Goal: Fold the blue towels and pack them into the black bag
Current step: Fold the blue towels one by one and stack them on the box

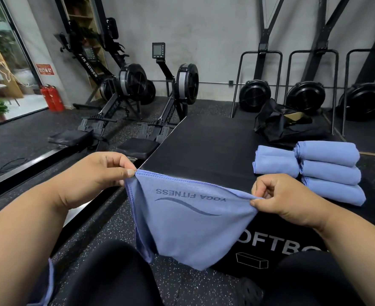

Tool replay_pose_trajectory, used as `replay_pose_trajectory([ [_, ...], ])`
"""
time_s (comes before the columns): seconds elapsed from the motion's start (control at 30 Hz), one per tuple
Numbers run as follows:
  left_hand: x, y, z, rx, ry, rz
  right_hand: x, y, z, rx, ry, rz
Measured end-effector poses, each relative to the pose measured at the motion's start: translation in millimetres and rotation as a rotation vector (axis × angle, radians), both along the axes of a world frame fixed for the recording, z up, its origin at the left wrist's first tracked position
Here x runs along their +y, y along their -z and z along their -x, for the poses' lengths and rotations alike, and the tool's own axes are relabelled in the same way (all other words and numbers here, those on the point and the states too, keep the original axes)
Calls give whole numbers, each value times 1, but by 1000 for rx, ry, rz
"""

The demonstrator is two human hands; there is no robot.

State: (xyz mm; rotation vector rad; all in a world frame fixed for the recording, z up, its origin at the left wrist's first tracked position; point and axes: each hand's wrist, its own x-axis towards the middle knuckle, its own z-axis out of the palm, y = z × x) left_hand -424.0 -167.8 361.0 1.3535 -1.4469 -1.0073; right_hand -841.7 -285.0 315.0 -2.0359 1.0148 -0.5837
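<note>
Left hand and right hand pinch the blue towel by its top corners; folding step, next bring corners together.

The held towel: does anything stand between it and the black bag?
Nothing visible blocks it. The towel hangs from both hands; the folded towels lie to the right, and bare black mat leads to the black bag.

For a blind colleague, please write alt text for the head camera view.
A person's left hand and right hand pinch the top corners of a blue towel printed YOGA FITNESS, held up over a black soft box. Folded blue towels lie on the box, the black bag behind them.
</note>
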Motion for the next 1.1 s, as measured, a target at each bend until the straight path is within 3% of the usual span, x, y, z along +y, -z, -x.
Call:
replay_pose_trajectory([
  [0.37,-1,8,4,-43,-144,60,-7,2,-4,-341,50,-194],
  [0.57,-1,5,33,107,-171,66,-3,-5,-18,-552,-17,-362],
  [0.73,-3,10,92,-55,-351,125,17,-13,-45,-556,-93,-342],
  [0.87,-6,17,120,-146,-169,157,34,-9,-65,-549,-132,-350],
  [0.97,0,23,131,-313,10,225,43,-4,-72,-608,-148,-432],
  [1.1,2,29,136,-235,15,187,50,0,-75,-680,-137,-564],
])
